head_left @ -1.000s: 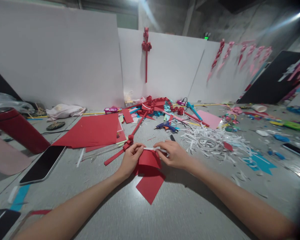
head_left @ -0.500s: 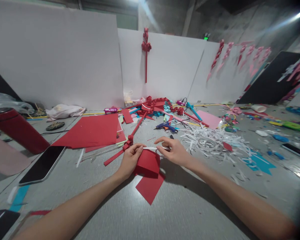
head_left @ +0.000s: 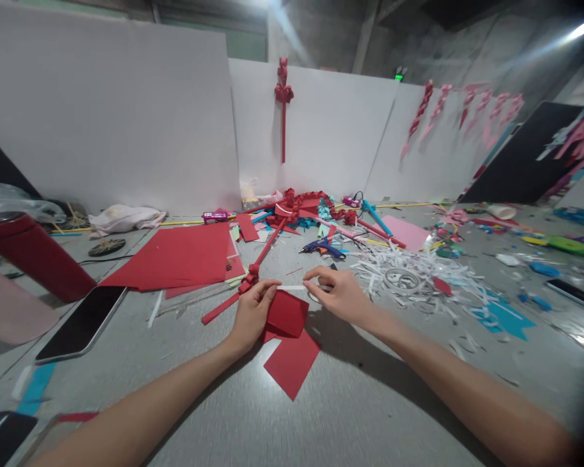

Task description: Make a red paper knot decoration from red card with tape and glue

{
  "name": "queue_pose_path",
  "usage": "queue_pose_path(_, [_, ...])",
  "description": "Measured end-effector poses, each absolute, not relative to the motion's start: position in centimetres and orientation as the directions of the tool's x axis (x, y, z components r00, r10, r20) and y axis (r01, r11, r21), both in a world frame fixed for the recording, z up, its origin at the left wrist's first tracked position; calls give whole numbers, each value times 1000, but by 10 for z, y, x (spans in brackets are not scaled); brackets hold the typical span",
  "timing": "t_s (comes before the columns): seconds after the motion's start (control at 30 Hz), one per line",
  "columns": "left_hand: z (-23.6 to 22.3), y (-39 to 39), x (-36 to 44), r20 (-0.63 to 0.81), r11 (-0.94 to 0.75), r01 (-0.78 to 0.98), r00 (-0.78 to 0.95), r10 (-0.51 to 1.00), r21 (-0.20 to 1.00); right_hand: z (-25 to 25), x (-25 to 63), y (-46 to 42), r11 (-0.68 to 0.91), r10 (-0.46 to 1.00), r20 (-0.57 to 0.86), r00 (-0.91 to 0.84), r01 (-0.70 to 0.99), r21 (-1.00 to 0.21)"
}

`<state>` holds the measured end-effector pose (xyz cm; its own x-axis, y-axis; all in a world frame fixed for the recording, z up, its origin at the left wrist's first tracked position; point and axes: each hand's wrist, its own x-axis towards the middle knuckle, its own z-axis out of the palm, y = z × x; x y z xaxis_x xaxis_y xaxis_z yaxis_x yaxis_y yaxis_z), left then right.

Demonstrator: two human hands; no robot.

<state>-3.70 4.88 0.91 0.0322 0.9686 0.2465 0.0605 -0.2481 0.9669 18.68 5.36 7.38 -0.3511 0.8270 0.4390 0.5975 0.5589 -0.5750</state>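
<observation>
Your left hand (head_left: pixel 251 311) is pinching a folded red paper (head_left: pixel 288 312) by its upper left side, fingertips closed at one end of a narrow white strip (head_left: pixel 292 287). Your right hand (head_left: pixel 341 297) is holding the strip's other end between thumb and forefinger. The folded paper is sitting between your hands, partly overlapping a flat red piece (head_left: pixel 294 368) on the table (head_left: pixel 321 421). Pulling the strip too sharply or aslant could be risking a tear, or a crease in the paper; a loosening left pinch could be letting it slip. Both forearms are slanting inward, your right hand's other fingers curling clear.
</observation>
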Motion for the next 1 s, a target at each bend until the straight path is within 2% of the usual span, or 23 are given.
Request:
queue_pose_path(0.27, [6,51,-35,238,-232,-54,196,951,971,73,188,56,521,850,428,-306,603,-604])
queue_pose_path(0.43, [3,53,-34,259,-253,-54,238,936,966,75,188,55,519,851,434,-295,594,-614])
queue_pose_path(0.63, [-1,56,-35,266,-273,20,175,948,962,76,187,53,504,861,416,-293,596,-625])
queue_pose_path(0.77, [0,55,-37,213,-227,120,118,970,967,77,185,52,481,877,375,-301,576,-661])
queue_pose_path(1.0, [0,57,-38,269,-286,100,153,951,953,78,184,51,455,890,337,-306,595,-662])
